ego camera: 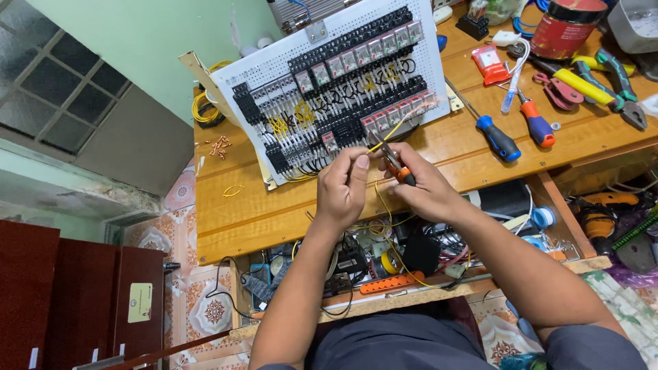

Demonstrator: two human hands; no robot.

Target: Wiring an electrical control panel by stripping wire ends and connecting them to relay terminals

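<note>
Yellow insulated wire (384, 140), thin and slightly bowed, runs with its long axis slanting from the fingertips up and to the right toward the white perforated panel (274, 65), and a longer loop of it drops below the hands toward the open shelf under the worktop. The left hand (343, 188) pinches the wire's near end between thumb and forefinger, fingers narrow and closed on it. The right hand (426, 188) is wrapped around small pliers with orange-and-black grips (396, 164), whose dark nose points up and left at the wire; whether the nose bites the wire cannot be told. Both hands hover over the front edge of the varnished wooden worktop (226, 212), just in front of the panel's lower edge. The panel leans tilted near the worktop's back edge and carries rows of black terminal blocks and clear relays laced with black and yellow leads. Toward the right end of the worktop lie a blue-handled screwdriver (497, 137) and a red-and-blue-handled screwdriver (537, 125), side by side, with yellow-handled pliers (582, 85) and a red cylindrical tin (569, 27) beyond them near the back right corner. A coil of yellow wire (204, 109) sits at the back left corner. The floor below is patterned tile, and a pale green wall rises behind the worktop.
</note>
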